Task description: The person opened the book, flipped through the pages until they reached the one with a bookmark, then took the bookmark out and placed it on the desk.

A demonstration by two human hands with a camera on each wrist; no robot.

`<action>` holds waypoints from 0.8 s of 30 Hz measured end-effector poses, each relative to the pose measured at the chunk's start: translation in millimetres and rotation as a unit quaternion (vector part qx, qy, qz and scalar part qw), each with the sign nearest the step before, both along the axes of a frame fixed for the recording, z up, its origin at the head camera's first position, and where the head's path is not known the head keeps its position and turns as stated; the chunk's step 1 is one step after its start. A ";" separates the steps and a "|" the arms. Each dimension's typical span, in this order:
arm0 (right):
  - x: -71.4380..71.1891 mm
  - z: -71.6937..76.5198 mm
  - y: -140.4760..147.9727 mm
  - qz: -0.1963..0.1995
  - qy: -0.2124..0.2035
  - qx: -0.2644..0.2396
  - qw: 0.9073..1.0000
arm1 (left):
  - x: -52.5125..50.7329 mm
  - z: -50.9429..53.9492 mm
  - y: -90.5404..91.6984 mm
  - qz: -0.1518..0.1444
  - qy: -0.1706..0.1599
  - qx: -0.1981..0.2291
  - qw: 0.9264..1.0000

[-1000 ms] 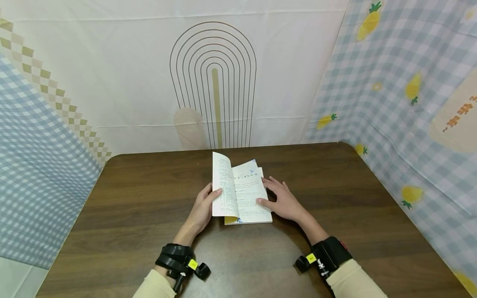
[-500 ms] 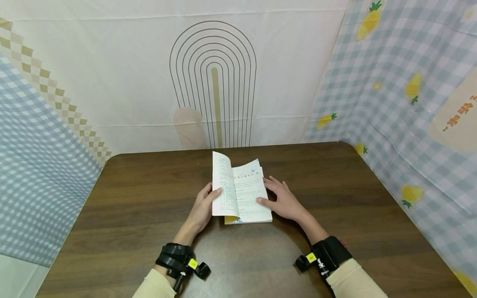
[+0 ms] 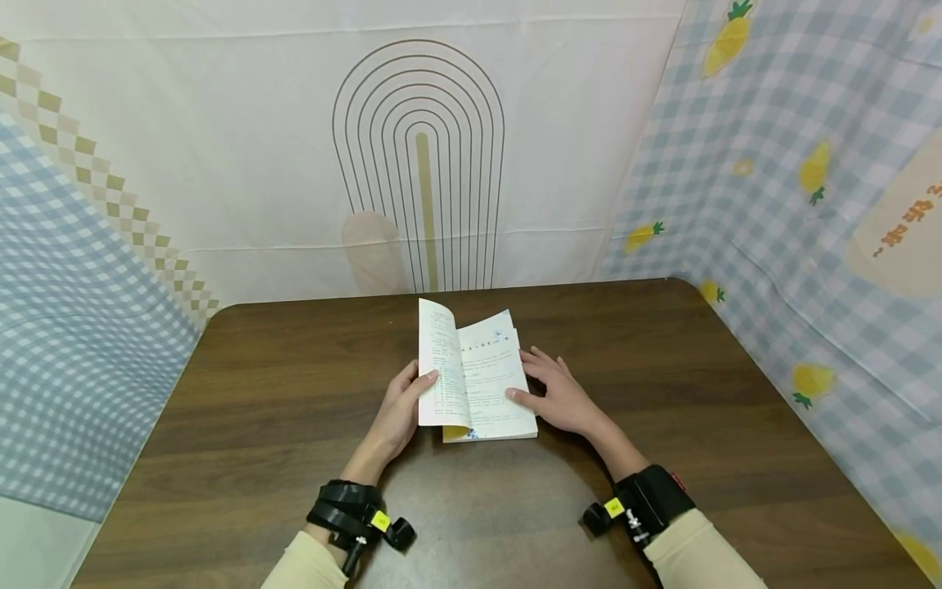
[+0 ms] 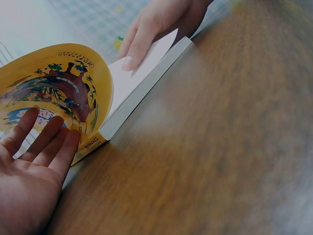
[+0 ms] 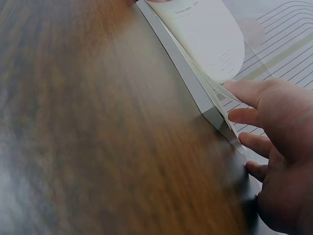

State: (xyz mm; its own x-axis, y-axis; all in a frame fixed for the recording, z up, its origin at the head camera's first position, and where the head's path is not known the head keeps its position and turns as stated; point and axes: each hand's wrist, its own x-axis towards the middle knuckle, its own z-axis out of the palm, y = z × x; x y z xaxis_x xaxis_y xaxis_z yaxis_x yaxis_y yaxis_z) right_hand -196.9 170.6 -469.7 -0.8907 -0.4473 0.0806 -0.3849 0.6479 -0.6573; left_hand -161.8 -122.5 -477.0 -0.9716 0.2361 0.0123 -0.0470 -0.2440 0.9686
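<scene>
An open book (image 3: 496,384) with printed pages lies on the table, its left part raised and curving up. My left hand (image 3: 398,411) grips that raised part, thumb on the page and fingers behind it. In the left wrist view the fingers of my left hand (image 4: 36,161) lie against the yellow illustrated cover (image 4: 95,83). My right hand (image 3: 561,396) rests at the book's right edge, thumb on the page, fingers loosely spread along the side. From the right wrist view, the fingertips of my right hand (image 5: 288,142) touch the page edges of the book (image 5: 188,81).
The brown wooden table (image 3: 294,360) extends around the book. Behind it hangs a white cloth (image 3: 243,147) with arch lines. Blue checked cloths hang at the left (image 3: 81,343) and right (image 3: 743,196). Each wrist wears a black strap with a small camera.
The upper corner of the right-hand page has shifted slightly. Both hands keep their places on the book.
</scene>
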 end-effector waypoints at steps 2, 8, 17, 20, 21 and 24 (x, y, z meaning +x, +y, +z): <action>0.0 0.0 0.1 0.000 0.001 0.000 1.000 | -0.1 0.1 0.0 0.000 0.000 0.002 1.000; -0.1 0.4 -0.3 -0.001 0.002 0.004 1.000 | -0.2 0.2 0.2 0.002 0.001 0.003 1.000; -0.3 -0.6 0.2 0.000 -0.001 0.005 1.000 | 0.4 0.5 1.5 0.002 0.002 0.003 1.000; -0.2 -0.5 -0.1 0.001 0.000 0.002 1.000 | 0.8 1.1 1.2 0.001 -0.001 0.001 1.000; -0.1 -0.4 -0.2 0.001 0.000 0.002 1.000 | 0.6 1.0 1.2 0.001 -0.003 0.000 1.000; 0.1 -0.4 -0.6 0.002 0.001 0.001 1.000 | 0.2 0.6 0.9 0.002 -0.004 -0.001 1.000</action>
State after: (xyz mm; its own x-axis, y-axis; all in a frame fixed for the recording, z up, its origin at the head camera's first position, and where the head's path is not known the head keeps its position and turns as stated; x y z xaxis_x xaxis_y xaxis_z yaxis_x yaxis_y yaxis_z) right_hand -196.8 170.0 -470.1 -0.8889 -0.4508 0.0815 -0.3887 0.6481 -0.6549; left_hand -161.6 -121.6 -476.4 -0.9728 0.2318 0.0035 -0.0541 -0.2417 0.9688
